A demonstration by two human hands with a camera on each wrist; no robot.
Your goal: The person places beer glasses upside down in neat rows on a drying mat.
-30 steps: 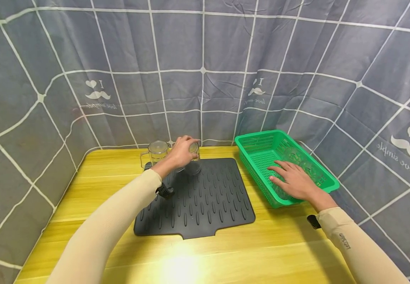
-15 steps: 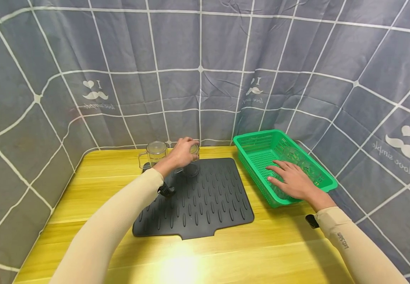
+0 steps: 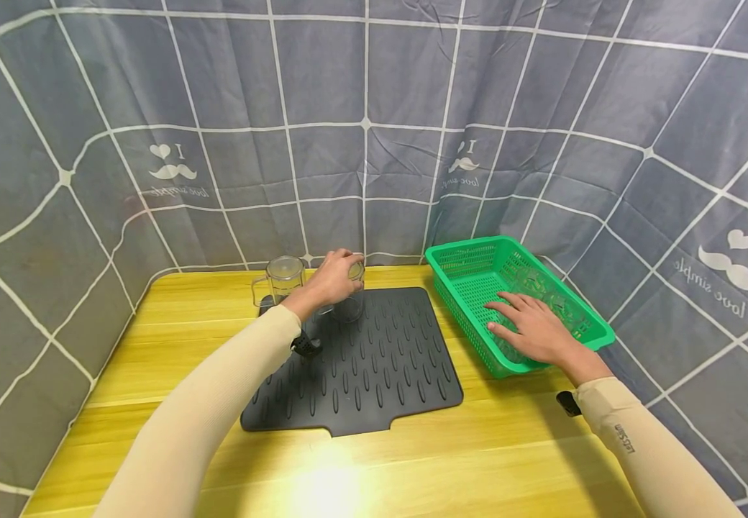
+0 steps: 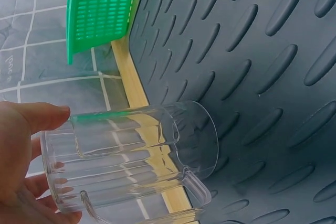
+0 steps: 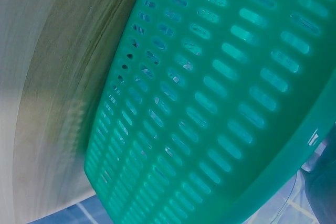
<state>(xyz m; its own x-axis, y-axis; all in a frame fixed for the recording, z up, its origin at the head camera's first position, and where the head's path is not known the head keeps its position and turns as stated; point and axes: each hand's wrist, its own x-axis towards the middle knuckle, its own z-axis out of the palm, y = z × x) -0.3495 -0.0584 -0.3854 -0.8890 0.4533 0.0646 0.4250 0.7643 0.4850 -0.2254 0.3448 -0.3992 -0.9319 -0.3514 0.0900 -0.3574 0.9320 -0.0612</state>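
Observation:
A clear glass mug (image 3: 349,308) stands mouth down at the back of a black ridged mat (image 3: 374,367). My left hand (image 3: 332,277) grips it from above by its base end; in the left wrist view the thumb and fingers wrap the glass (image 4: 126,150) and its rim meets the mat. To its left is another upturned glass mug (image 3: 283,275), partly hidden by my hand. My right hand (image 3: 532,329) hovers with spread fingers over a green plastic basket (image 3: 467,316). Clear glassware (image 3: 558,306) lies in that basket, partly covered by the hand.
A yellow wood-grain table (image 3: 173,345) bears the mat and the basket. Grey checked curtain (image 3: 322,173) hangs behind and on both sides, close to the table's back edge. The basket's slotted wall (image 5: 210,98) fills much of the right wrist view.
The head view has shifted very slightly. Both hands keep nearly the same places, the left one holding the mug throughout.

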